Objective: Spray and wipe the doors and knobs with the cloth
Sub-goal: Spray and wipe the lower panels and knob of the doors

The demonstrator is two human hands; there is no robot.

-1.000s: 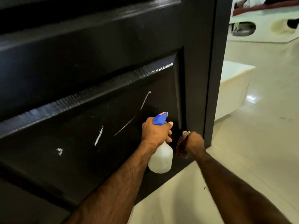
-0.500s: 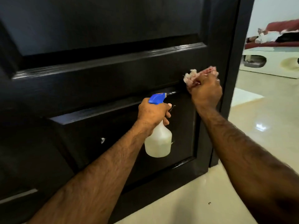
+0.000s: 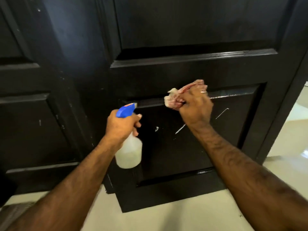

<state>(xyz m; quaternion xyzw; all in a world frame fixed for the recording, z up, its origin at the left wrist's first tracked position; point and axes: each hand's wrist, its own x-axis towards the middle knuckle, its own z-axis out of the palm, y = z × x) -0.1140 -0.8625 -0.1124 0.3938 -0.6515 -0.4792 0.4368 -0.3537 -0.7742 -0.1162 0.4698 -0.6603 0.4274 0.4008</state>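
Now right hand (image 3: 195, 107) fisted round bunched pink-white cloth (image 3: 176, 99), pressed at top moulding ledge of lower door panel (image 3: 191, 147). Ledge long axis runs left-right; cloth sits mid-ledge, unwiped stretch lies leftward toward sprayer nozzle. Left hand (image 3: 122, 126) wraps neck of spray bottle (image 3: 129, 152), finger on trigger, blue head (image 3: 125, 110) aimed at ledge's left end. Right hand nearer the white streaks below; likely next a sideways stroke along ledge.

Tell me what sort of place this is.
Probably indoors in a home, at a doorway: a black panelled door and a glossy pale tiled floor leading into the room beyond.
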